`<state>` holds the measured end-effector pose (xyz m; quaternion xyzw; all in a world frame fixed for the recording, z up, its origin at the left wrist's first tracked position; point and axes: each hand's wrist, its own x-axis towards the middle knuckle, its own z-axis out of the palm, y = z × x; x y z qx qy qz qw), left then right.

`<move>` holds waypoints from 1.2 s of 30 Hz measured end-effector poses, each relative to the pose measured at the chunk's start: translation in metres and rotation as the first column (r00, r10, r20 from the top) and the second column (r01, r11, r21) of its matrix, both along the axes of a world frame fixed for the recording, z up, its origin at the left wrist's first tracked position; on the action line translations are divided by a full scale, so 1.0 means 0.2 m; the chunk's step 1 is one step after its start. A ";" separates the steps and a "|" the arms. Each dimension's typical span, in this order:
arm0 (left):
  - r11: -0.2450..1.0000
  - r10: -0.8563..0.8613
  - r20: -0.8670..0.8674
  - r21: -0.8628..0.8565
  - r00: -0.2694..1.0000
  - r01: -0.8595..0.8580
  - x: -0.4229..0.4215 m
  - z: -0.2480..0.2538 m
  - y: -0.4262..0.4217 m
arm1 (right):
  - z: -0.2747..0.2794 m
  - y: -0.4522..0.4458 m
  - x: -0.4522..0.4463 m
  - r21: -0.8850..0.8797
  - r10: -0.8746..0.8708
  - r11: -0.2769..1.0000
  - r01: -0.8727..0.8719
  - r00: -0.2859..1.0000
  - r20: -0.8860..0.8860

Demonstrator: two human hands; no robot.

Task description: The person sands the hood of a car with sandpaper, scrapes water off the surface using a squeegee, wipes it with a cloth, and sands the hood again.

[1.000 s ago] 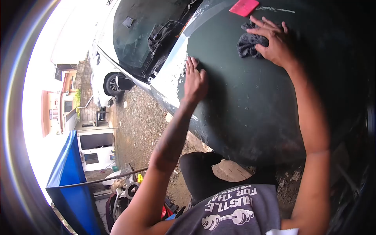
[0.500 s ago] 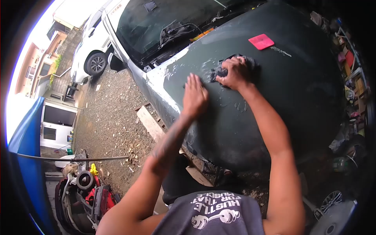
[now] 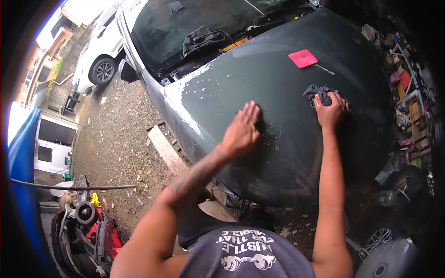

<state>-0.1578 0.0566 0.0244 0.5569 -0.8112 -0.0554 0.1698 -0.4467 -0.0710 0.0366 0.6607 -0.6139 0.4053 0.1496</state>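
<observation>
Grey cloth [image 3: 313, 94] clutched, your right hand [image 3: 332, 110] now sits farther from your flattened left hand [image 3: 242, 130] — reaching another hood [image 3: 208, 102] patch.

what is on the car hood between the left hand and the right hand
In the head view, a few pale streaks mark the dark hood between the left hand and the right hand holding the cloth; no object lies there.

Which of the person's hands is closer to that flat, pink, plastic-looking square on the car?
Right. The right hand, its grip on a crumpled dark grey cloth, is below the pink square and slightly right in view. The left hand is farther off, below and left.
</observation>
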 end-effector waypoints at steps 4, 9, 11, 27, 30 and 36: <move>0.942 0.253 -0.032 -0.219 0.967 -0.254 0.18 -0.07 -0.44 | -0.04 -0.03 0.00 -0.006 -0.027 1.000 0.027 0.999 0.033; 0.996 -0.086 -0.180 -0.041 0.980 0.080 -0.09 -0.09 0.09 | 0.01 0.00 0.00 0.201 -0.017 0.980 -0.001 0.996 0.089; 0.963 0.099 -0.443 0.268 0.891 0.026 -0.03 0.01 0.15 | 0.06 0.09 0.04 0.268 -0.014 0.963 -0.007 0.997 0.076; 0.993 0.085 -0.992 0.092 0.097 0.073 0.52 0.29 0.37 | 0.35 0.83 0.57 0.178 0.571 0.437 -0.882 0.425 0.702; 0.862 0.041 -0.968 0.160 -0.249 -0.481 0.96 0.17 0.48 | 0.24 0.79 0.52 0.419 0.755 0.553 -0.720 0.646 0.114; 0.543 0.003 -0.876 0.406 -0.482 -0.735 1.46 -0.48 0.69 | 0.00 0.77 0.72 0.740 0.805 0.461 -0.489 0.581 -0.118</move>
